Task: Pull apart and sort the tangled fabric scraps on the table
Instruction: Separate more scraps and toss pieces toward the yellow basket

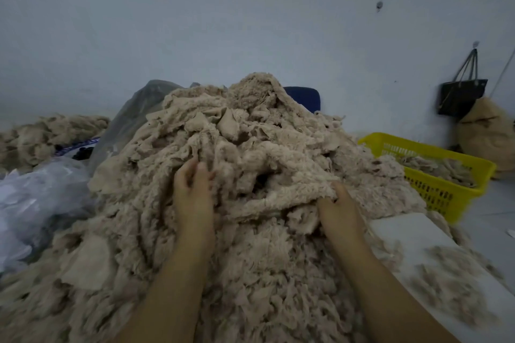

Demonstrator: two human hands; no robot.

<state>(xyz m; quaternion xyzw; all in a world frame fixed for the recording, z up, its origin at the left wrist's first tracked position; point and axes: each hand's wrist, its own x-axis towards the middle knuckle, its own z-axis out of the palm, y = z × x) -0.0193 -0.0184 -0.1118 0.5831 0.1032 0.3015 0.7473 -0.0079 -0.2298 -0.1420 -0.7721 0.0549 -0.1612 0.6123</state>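
A big heap of beige fabric scraps (250,142) fills the middle of the frame, spilling over the counter (404,228). The left hand (192,186) curls its fingers round a tuft at centre. The right hand (338,203), right of centre, grips a fold. A yellow basket (443,195) at the right edge holds more scraps.
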